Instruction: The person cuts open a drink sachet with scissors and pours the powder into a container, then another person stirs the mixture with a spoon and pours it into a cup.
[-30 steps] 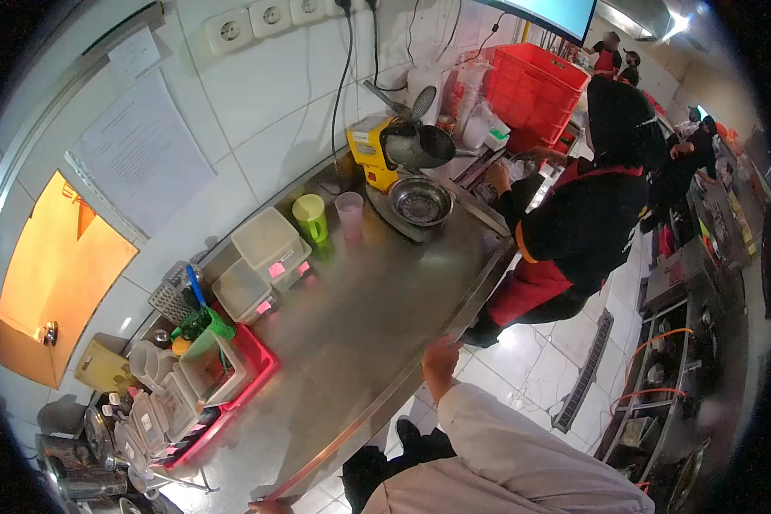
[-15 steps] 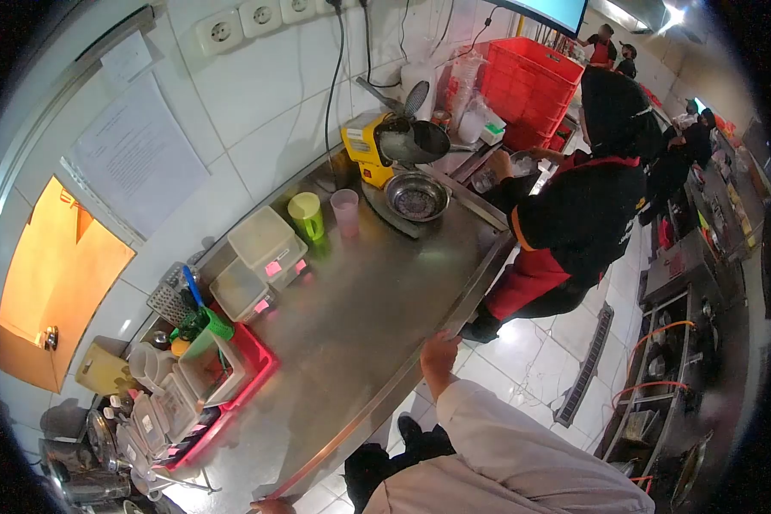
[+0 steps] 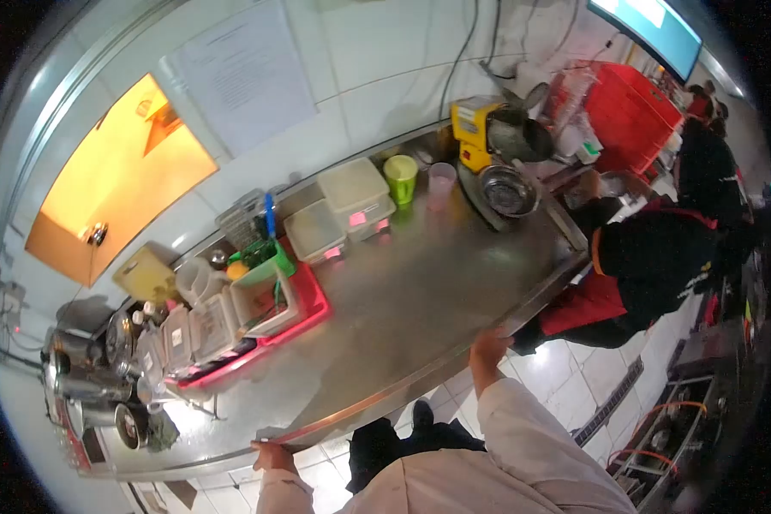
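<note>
The left hand (image 3: pixel 274 457) touches the near edge of the counter (image 3: pixel 411 287), which lies ahead, its long side running across to the right hand (image 3: pixel 490 351), also on that edge; whether either clasps it, I can't tell from here.

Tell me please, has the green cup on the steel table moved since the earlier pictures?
No: on the steel table, the green cup keeps its place between the plastic boxes and pink cup; only the view shifted.

Long steel table (image 3: pixel 411 295), grey reflective top, standing against tiled wall (image 3: pixel 377 116).
</note>
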